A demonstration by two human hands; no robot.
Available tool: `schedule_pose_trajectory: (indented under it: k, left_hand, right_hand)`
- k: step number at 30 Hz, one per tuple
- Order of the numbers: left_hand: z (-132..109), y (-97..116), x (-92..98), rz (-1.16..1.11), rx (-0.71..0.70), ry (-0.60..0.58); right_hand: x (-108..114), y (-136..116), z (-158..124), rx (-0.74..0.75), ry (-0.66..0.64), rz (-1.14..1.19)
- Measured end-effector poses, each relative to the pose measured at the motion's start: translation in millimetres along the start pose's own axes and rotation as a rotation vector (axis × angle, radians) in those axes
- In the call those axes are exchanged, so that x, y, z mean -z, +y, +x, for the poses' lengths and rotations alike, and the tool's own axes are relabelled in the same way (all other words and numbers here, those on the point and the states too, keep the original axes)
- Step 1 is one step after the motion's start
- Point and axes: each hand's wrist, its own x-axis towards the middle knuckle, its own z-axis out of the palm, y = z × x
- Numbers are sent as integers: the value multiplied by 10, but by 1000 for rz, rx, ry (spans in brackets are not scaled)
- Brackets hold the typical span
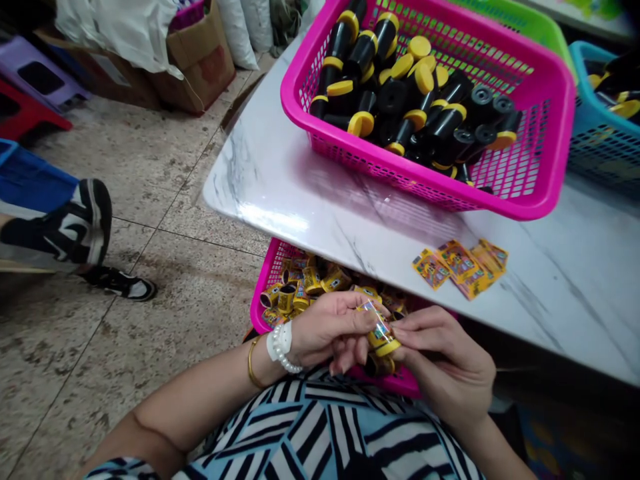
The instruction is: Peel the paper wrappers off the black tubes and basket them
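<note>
My left hand (333,327) is closed around a small yellow-capped cylinder (381,330) with a colourful printed label. My right hand (447,363) pinches the same cylinder near its yellow cap, fingertips on the label's edge. The cylinder is tilted, and part of it is hidden by my fingers. Under my hands, a lower pink basket (261,293) on my lap side holds many labelled yellow cylinders (313,280). On the table, close to my right hand, lie several loose printed yellow labels (463,267).
A large pink basket (547,200) of black cylinders with yellow caps (450,123) stands on the marbled white table (250,180). Blue (603,143) and green (543,20) baskets are behind it. At left are cardboard boxes (205,60), stools (43,73) and another person's shoe (83,223).
</note>
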Motion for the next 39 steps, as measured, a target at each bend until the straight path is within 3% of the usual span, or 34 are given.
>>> schedule_pose_trajectory:
  k: [5, 11, 16, 21, 27, 30, 33, 36, 39]
  left_hand:
    - [27, 17, -39, 115, -40, 129]
    - [65, 10, -26, -21, 38, 5]
    - [60, -24, -15, 69, 25, 103]
    - [10, -43, 7, -74, 31, 35]
    - [-2, -90, 52, -71, 57, 38]
    - [2, -126, 38, -45, -1, 94]
    - [-81, -82, 60, 63, -21, 127]
    - [-241, 80, 198, 290, -77, 299]
    - [-343, 283, 422, 613, -215, 628]
  right_hand:
    - [36, -15, -32, -9, -110, -129]
    - [30, -27, -35, 112, -12, -154]
    - [6, -57, 20, 109, -113, -250]
    - [-14, -62, -33, 226, -50, -277]
    - [-63, 0, -61, 172, -29, -248]
    - [-80, -10, -5, 135, -72, -255]
    - [-28, -64, 71, 199, -151, -335]
    - [120, -69, 158, 268, -75, -551]
    - [281, 45, 259, 242, 140, -883]
